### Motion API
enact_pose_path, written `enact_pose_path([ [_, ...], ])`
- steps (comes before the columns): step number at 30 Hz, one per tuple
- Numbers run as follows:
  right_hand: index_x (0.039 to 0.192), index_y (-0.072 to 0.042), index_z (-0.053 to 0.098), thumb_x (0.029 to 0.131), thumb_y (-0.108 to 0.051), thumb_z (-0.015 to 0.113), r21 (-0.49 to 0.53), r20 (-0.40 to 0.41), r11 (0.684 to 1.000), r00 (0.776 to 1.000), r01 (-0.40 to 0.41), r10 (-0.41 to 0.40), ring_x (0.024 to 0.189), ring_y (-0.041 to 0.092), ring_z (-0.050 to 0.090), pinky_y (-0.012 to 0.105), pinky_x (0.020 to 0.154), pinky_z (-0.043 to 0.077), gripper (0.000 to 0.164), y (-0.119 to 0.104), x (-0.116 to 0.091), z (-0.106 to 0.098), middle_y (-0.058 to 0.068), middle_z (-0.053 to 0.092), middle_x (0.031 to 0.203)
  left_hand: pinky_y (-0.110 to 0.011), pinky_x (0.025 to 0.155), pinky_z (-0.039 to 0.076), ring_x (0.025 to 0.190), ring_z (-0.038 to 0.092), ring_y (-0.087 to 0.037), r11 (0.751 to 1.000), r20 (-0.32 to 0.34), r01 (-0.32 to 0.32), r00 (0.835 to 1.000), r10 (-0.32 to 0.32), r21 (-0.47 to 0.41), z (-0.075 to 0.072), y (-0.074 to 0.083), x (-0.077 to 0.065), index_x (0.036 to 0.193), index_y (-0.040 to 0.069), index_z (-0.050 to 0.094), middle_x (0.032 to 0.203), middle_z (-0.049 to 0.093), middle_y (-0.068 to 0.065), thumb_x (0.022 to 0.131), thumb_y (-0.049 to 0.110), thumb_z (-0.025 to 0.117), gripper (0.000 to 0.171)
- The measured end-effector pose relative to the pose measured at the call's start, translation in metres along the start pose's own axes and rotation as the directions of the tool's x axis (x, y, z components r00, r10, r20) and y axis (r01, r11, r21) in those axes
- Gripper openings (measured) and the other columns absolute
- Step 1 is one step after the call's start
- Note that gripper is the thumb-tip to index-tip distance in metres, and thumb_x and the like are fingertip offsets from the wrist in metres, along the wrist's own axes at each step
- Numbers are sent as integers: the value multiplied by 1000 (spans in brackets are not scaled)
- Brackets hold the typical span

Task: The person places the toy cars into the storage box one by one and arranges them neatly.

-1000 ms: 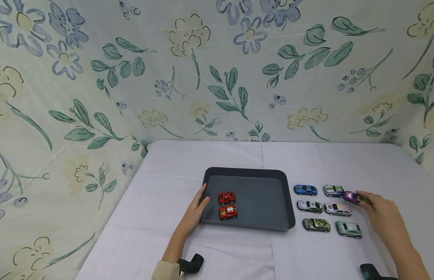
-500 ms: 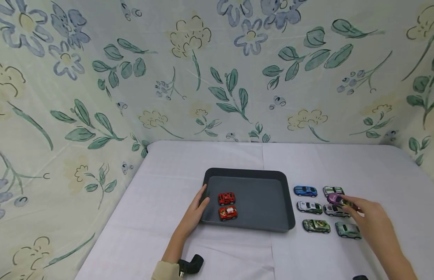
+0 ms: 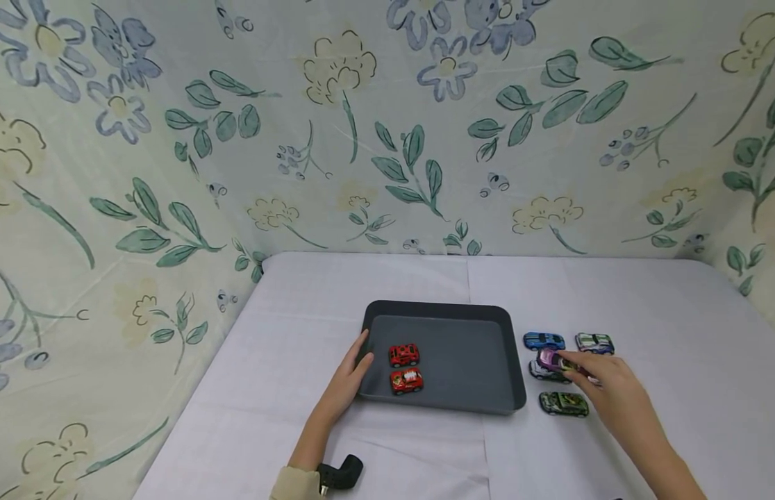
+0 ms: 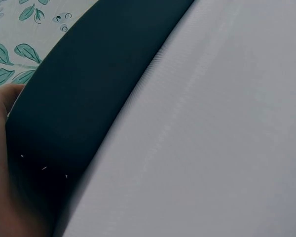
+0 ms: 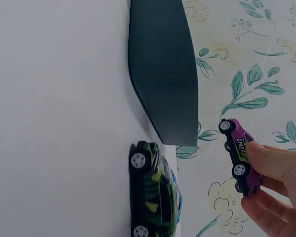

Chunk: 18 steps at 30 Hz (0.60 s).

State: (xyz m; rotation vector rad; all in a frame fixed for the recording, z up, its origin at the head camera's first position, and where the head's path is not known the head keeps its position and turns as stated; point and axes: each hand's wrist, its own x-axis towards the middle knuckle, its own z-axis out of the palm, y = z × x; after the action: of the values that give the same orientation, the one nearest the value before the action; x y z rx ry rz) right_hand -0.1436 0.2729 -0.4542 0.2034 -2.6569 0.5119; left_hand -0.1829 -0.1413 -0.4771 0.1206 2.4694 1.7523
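Observation:
My right hand point(image 3: 619, 396) pinches a purple toy car point(image 3: 551, 359) between thumb and fingers. In the right wrist view this purple car is held up off the cloth, its wheels facing left. Beneath it in the head view, a white toy car point(image 3: 546, 374) is partly covered. My left hand point(image 3: 342, 385) holds the left wall of a dark grey tray point(image 3: 462, 361), with the thumb over the rim. The tray's outer side point(image 4: 84, 74) fills much of the left wrist view. Inside the tray, two red toy cars point(image 3: 404, 355) sit one behind the other at the left.
Right of the tray stand a blue toy car point(image 3: 544, 340), a white-and-green toy car point(image 3: 594, 342) and a camouflage-green toy car point(image 3: 564, 403). My right hand and forearm hide the spot just right of these. White cloth point(image 3: 300, 298) covers the table; a floral curtain hangs behind.
My right hand has moved left with the purple car, from the far side of the car rows to over the white car near the tray. The left hand and tray stay put.

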Motion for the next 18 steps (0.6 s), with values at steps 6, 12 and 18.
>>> enact_pose_path([
  [6, 120, -34, 58, 75, -20, 72, 9, -47, 993, 992, 116, -115, 101, 20, 51, 45, 82, 45, 49, 9, 3, 40, -1, 66, 112, -53, 113, 12, 141, 14, -27, 1000, -4, -3, 1000, 3, 8, 0, -1, -1, 144, 29, 23, 152, 19, -4, 96, 38, 41, 52],
  [12, 120, -41, 55, 77, -29, 70, 13, -5, 994, 994, 108, -108, 104, 13, 49, 42, 80, 49, 46, -8, 12, 58, -10, 63, 114, -53, 113, 12, 141, 14, -27, 1000, -7, -6, 1000, 6, 6, 0, -1, -1, 144, 29, 23, 152, 19, -4, 96, 37, 41, 52],
  [18, 113, -24, 64, 78, -22, 70, 88, 18, 982, 986, 166, -168, 97, 22, 55, 43, 77, 51, 36, -72, 26, 20, 0, 67, 107, -53, 113, 12, 141, 14, -27, 1000, -8, -6, 1000, 6, 6, 0, 0, 0, 144, 29, 23, 152, 19, -4, 96, 38, 40, 52],
])
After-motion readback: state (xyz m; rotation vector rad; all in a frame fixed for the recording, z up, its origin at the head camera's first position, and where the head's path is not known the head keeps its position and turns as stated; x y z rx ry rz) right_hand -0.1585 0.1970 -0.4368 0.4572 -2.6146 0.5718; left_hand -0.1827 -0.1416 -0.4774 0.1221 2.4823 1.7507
